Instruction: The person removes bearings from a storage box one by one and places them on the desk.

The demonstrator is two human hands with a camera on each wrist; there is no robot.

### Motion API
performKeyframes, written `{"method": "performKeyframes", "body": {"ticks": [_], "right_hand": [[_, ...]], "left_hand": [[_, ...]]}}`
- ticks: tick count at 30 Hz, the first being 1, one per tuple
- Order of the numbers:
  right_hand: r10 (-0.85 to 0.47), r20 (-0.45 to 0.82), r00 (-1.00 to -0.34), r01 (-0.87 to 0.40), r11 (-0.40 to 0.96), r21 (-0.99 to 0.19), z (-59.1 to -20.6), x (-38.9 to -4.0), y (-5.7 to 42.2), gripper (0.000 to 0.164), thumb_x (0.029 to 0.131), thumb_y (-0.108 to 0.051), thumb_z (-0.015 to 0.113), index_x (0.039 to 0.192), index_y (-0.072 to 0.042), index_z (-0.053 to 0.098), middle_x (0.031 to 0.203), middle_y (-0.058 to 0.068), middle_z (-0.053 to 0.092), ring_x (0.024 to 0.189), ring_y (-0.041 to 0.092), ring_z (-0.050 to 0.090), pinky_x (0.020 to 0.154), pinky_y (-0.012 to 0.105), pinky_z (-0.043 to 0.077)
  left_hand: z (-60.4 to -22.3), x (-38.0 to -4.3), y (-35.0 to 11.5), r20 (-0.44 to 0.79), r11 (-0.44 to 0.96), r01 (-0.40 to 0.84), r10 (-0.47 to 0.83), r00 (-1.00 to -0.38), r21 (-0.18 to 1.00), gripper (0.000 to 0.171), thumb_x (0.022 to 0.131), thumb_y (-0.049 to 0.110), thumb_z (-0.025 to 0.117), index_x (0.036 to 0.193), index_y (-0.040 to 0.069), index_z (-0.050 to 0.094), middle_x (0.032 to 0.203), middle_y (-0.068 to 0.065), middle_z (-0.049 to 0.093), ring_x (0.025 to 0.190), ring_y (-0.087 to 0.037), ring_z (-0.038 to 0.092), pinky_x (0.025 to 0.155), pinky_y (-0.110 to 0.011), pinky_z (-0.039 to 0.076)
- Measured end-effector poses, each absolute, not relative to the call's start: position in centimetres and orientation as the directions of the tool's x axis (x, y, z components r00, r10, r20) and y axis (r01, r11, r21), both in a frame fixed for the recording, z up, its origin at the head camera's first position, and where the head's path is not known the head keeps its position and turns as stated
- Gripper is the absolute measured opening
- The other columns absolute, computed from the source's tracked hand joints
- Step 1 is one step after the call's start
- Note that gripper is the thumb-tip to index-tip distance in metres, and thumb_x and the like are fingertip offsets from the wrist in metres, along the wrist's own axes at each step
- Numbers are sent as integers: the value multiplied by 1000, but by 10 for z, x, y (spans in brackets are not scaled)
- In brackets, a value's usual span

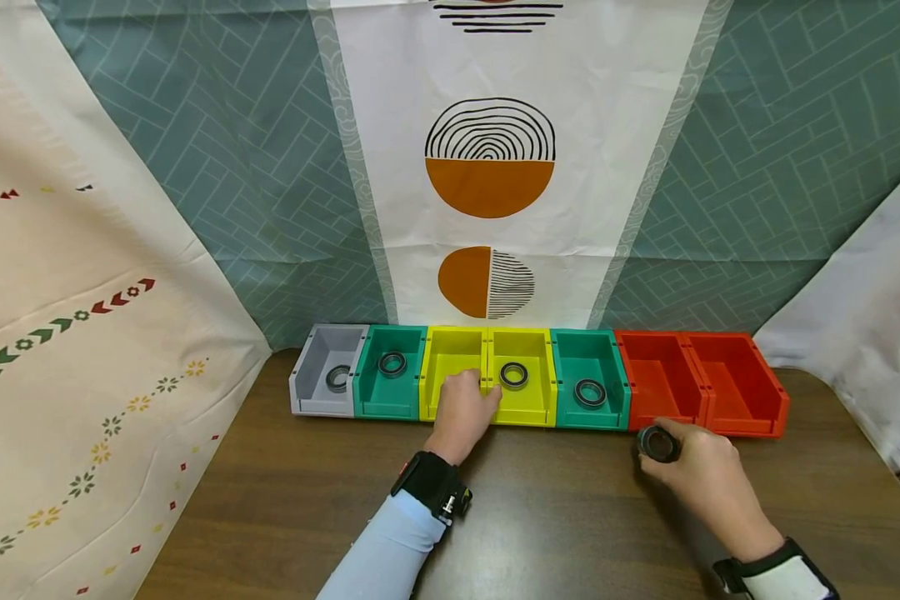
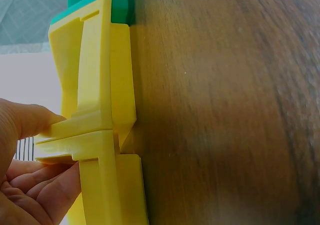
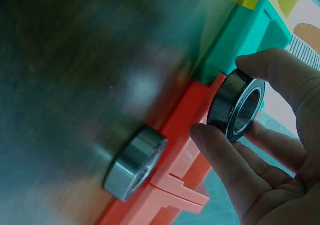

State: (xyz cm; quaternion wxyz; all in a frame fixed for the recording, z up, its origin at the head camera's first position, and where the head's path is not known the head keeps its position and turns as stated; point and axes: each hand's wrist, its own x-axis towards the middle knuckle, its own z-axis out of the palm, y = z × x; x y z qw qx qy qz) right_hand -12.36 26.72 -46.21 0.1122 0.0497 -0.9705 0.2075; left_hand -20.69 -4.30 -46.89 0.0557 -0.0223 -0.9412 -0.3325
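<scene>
Right hand (image 1: 701, 467) pinches a dark bearing (image 3: 227, 105) between thumb and fingers, its bore showing, just in front of the left red bin (image 1: 656, 346). Left hand (image 1: 461, 408) grips the adjoining walls (image 2: 75, 137) of two yellow bins: thumb on the side of the right yellow bin (image 1: 523, 415), fingers on the side of the left yellow bin (image 1: 453, 350). Both wrists wear dark straps.

Surroundings, by size. Backdrop: teal hanging cloth (image 1: 232, 125) with a white central strip printed in orange and black; pale patterned cloth (image 1: 82, 333) hangs at left, whitish cloth (image 1: 870, 333) at right. Below: brown wooden table (image 1: 540, 517). At its far side, a row of seven bins, side by side; left to right: grey bin (image 1: 322, 406), left green bin (image 1: 386, 408), the yellow pair, right green bin (image 1: 592, 420), left red and right red bin (image 1: 746, 422).

Smallest items: one ring-shaped bearing lies in each of the grey, left green, right yellow and right green bins. Right wrist view shows another bearing (image 3: 132, 165) on the table near the red fronts, apart from the fingers.
</scene>
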Motion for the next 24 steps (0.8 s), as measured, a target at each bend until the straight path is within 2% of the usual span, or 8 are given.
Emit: {"method": "performKeyframes", "body": {"ticks": [16, 24], "right_hand": [[-116, 180, -977, -178, 907, -381, -472, -123, 268, 47, 64, -22, 79, 106, -5, 63, 82, 5, 61, 68, 17, 56, 62, 43, 51], [-125, 168, -978, -179, 913, -367, -474, -125, 268, 48, 63, -21, 79, 106, -5, 64, 85, 6, 61, 72, 19, 57, 65, 46, 50]], "left_hand": [[-470, -207, -44, 123, 775, 88, 13, -992, 626, 28, 87, 32, 64, 99, 7, 63, 75, 4, 55, 61, -7, 52, 52, -18, 42], [-470, -207, -44, 132, 773, 95, 15, -991, 628, 27, 86, 31, 64, 97, 6, 62, 74, 3, 55, 59, -8, 52, 50, -18, 42]]}}
